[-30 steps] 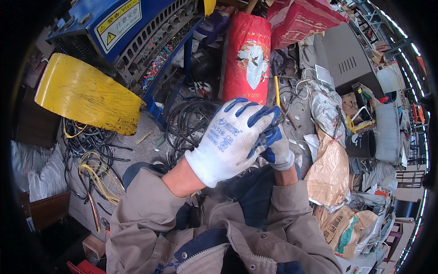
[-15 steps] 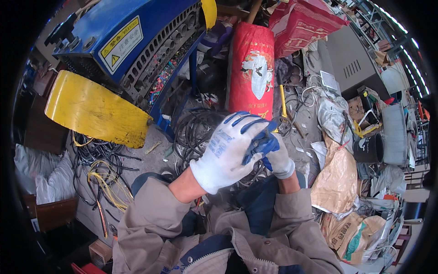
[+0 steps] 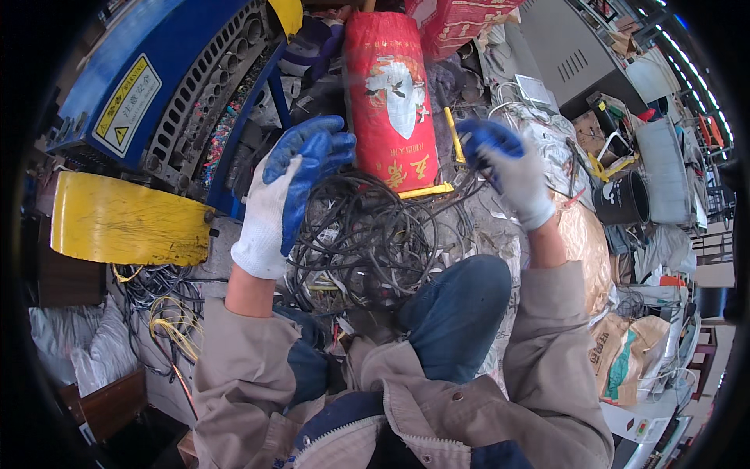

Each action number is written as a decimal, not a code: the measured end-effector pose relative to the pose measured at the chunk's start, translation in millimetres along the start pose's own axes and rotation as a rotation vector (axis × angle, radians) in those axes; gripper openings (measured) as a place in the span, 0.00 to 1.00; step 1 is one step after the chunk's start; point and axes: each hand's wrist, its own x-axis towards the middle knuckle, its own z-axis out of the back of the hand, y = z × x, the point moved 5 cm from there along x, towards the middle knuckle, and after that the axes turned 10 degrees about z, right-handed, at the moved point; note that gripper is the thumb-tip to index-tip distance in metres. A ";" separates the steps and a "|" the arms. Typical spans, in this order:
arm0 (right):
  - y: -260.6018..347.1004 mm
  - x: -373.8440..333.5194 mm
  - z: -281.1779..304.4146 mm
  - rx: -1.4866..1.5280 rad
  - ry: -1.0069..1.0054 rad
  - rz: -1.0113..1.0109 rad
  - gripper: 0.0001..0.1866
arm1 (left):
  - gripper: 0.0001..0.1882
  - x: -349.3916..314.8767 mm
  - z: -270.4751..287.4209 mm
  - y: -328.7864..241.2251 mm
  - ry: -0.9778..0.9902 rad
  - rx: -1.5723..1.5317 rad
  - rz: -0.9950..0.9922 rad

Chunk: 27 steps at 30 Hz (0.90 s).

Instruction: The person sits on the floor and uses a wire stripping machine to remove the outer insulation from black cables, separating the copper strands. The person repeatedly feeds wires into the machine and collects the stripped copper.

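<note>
The blue machine fills the view from nine to eleven o'clock, with a yellow guard just below it. At twelve o'clock a red sack stands upright, a yellow bar touching its foot. Below the sack, near the centre, lies the tangle of dark cables, between the person's knees and the machine.

The left hand, in a white glove with blue palm, hovers at ten o'clock of the tangle, fingers together and lightly curled, clamped on nothing I can make out. The right hand is raised at two o'clock of the tangle, fingers bent inward; a thin dark strand seems to run up toward it, but I cannot tell whether it is pinched.

Judging from this, working one cable loose goes best by following a single strand from its free end, steadying the heap with the other hand and lifting rather than yanking, so loops do not tighten.
</note>
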 end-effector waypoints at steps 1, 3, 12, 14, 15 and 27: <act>-3.2 11.6 24.9 -0.102 -0.036 0.025 0.15 | 0.21 -0.4 -3.9 0.3 0.068 0.004 0.026; -20.2 29.2 63.8 0.011 -0.142 0.012 0.14 | 0.22 -0.6 -10.5 -4.8 0.174 -0.029 0.014; -175.5 94.9 107.8 -1.294 -0.344 -0.167 0.30 | 0.22 14.3 20.5 -15.5 -0.121 -0.053 -0.116; -233.8 91.6 56.1 -1.102 0.010 -0.336 0.31 | 0.23 17.1 28.0 -17.4 -0.140 -0.083 -0.138; -262.7 80.5 14.9 -0.972 0.255 -0.406 0.32 | 0.23 18.6 30.2 -17.8 -0.132 -0.107 -0.142; -291.7 12.1 -135.5 -1.101 0.788 -0.465 0.21 | 0.17 22.4 32.1 -20.6 -0.061 -0.030 0.021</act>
